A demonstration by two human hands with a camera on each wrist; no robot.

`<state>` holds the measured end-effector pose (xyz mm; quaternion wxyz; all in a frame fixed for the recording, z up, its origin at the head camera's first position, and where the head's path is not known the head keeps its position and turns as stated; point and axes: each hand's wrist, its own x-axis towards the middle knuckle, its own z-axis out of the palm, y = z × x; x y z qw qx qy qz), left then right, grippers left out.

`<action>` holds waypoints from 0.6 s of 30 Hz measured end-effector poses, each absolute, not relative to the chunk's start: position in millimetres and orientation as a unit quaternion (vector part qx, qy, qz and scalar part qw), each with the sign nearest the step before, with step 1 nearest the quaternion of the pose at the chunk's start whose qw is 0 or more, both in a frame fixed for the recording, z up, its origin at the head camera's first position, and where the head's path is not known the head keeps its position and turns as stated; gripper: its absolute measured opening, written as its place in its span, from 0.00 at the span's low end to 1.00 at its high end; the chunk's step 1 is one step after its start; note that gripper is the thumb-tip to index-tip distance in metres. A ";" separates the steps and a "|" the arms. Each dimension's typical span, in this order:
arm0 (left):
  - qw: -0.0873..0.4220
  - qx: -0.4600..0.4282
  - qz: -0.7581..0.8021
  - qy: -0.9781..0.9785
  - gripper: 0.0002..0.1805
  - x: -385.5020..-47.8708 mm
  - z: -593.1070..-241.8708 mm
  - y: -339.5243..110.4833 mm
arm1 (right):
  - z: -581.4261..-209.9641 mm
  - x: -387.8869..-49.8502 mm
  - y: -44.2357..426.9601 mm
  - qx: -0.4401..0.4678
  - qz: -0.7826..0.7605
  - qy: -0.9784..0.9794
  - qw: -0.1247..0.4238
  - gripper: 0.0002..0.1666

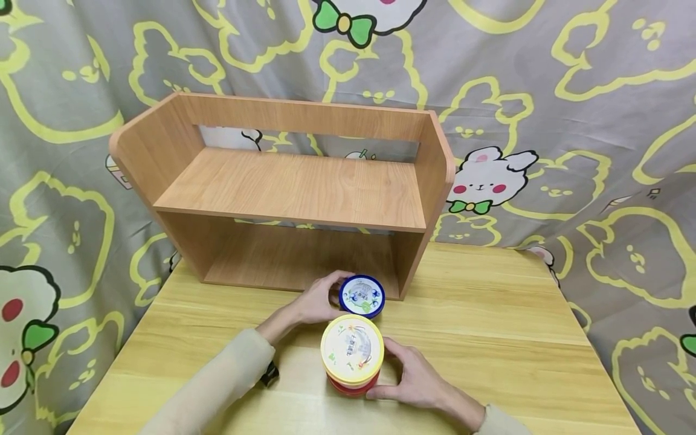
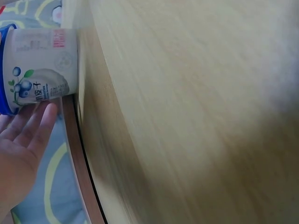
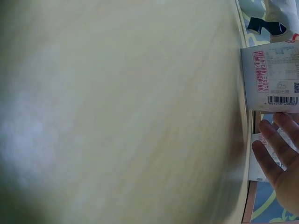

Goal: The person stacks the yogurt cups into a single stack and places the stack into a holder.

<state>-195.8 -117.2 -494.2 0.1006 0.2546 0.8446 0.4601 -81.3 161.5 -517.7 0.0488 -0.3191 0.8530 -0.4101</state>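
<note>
From the head view, my left hand (image 1: pixel 314 303) curves fingers and thumb round the blue tub (image 1: pixel 361 296), before the shelf (image 1: pixel 293 181); my right hand (image 1: pixel 415 377) spans the red tub (image 1: pixel 353 389), the yellow tub (image 1: pixel 352 349) on it. I'd grip low and level, lest yellow slide. The wood tabletop (image 1: pixel 489 314) meets a patterned curtain (image 1: pixel 587 151).

Left wrist: fingers touch blue's side, thumb hidden.

Right wrist: fingers apart, tips at red's side.
</note>
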 end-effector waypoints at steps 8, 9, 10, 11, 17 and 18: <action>0.097 0.245 0.462 0.847 0.48 -195.8 -494.2 -117.1 | -517.2 -81.5 161.2 -0.318 -0.402 0.858 0.046 0.53; 0.096 0.243 0.461 0.848 0.48 -195.5 -494.1 -117.6 | -517.1 -81.6 161.1 -0.316 -0.403 0.858 0.047 0.53; 0.094 0.242 0.461 0.848 0.48 -195.3 -494.0 -118.0 | -517.0 -81.6 161.0 -0.314 -0.403 0.858 0.049 0.53; 0.093 0.241 0.462 0.848 0.48 -195.1 -494.1 -118.6 | -516.7 -81.6 160.9 -0.313 -0.404 0.858 0.052 0.53; 0.083 0.237 0.476 0.843 0.48 -194.0 -493.7 -122.7 | -516.5 -81.4 161.0 -0.309 -0.407 0.857 0.058 0.53; 0.080 0.236 0.480 0.841 0.48 -193.8 -493.3 -123.7 | -516.7 -81.4 161.1 -0.311 -0.406 0.857 0.056 0.53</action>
